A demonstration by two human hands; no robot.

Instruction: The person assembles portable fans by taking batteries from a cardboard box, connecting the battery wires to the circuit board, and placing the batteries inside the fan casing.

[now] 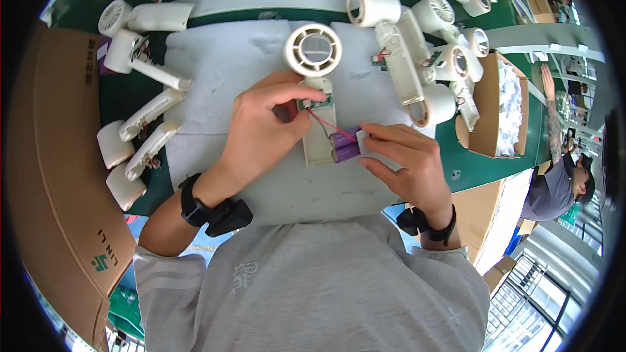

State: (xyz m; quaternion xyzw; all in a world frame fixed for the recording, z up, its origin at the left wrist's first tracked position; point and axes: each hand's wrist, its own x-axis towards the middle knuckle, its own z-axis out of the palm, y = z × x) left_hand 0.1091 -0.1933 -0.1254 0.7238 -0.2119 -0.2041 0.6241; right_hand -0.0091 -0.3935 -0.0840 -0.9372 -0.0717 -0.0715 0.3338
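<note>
A white handheld fan (313,52) lies on the padded mat, its round head away from me and its open handle shell (318,152) toward me. My left hand (264,117) is closed at the upper handle, index finger and thumb on a small green circuit board (321,102). From the board, a red wire (329,123) and a dark one run to a purple battery pack (344,146). My right hand (411,160) grips that pack at its right end, where a small white pad (366,145) shows between the fingers. The pack is over the handle's right edge.
Several opened white fan bodies (156,127) line the mat's left side, and more (401,58) are crowded at the right. A cardboard box (515,111) of white pieces stands farther right. A large carton (59,176) borders the left. Another person (561,186) is at far right.
</note>
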